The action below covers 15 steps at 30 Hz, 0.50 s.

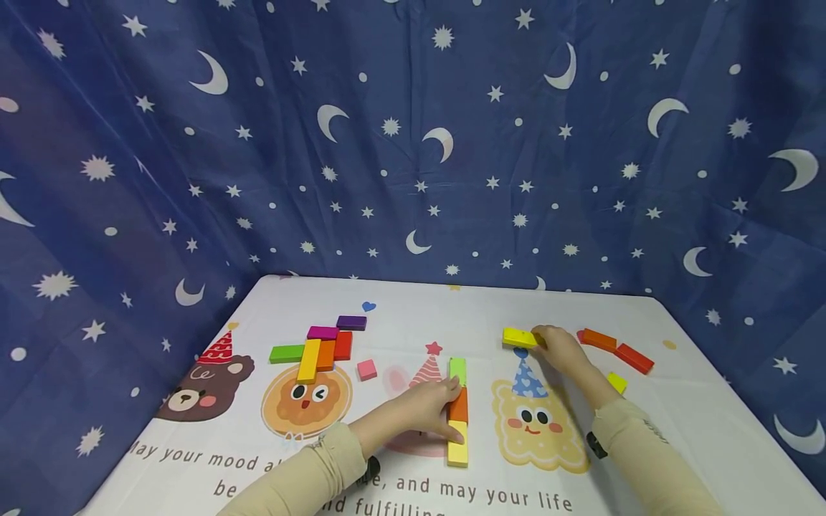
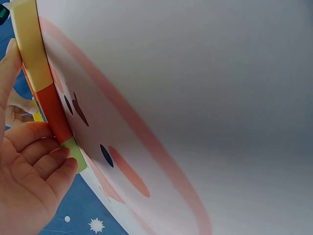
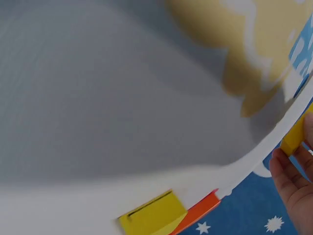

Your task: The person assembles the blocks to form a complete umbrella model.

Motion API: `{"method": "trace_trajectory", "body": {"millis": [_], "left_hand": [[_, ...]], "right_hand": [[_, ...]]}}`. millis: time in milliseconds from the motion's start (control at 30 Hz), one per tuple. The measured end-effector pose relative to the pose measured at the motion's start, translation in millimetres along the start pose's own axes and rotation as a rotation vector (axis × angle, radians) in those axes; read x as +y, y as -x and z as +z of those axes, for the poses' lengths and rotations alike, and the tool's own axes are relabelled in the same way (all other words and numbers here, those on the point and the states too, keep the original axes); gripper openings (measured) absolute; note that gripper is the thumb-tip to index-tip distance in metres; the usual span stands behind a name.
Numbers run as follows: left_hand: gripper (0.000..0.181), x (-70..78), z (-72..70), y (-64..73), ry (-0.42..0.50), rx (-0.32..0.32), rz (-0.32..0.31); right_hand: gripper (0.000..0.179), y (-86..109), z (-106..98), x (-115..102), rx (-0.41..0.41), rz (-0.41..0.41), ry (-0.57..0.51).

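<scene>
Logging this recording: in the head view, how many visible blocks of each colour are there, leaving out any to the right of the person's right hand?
Yellow blocks: 3
Orange blocks: 2
Green blocks: 2
Red block: 1
Purple block: 1
Magenta block: 1
Pink block: 1
Total: 11

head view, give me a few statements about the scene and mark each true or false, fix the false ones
1. The right hand pinches a yellow block. True.
2. The pink block sits on top of the purple block. False: the pink block lies on the white tablecloth, apart from the purple block.
3. The left hand touches a row made of a light green block, an orange block and a pale yellow block. True.
4. In that row, the pale yellow block is in the middle. False: the orange block is.
5. The blue curtain shows white moons and stars. True.
</scene>
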<state>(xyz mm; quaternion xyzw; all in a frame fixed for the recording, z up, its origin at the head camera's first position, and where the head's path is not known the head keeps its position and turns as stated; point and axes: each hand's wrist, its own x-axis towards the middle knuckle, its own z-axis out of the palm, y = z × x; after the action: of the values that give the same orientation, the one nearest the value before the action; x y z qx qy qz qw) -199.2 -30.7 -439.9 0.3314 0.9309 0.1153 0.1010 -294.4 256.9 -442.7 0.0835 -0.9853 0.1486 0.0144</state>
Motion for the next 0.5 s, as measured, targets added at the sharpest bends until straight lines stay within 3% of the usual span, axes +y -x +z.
{"method": "trace_trajectory", "body": {"millis": [500], "left_hand": [[0.090, -1.4, 0.7, -0.3, -0.005, 0.004, 0.000]], "right_hand": [[0.035, -0.3, 12, -18, 0.018, -0.095, -0.084]]}}
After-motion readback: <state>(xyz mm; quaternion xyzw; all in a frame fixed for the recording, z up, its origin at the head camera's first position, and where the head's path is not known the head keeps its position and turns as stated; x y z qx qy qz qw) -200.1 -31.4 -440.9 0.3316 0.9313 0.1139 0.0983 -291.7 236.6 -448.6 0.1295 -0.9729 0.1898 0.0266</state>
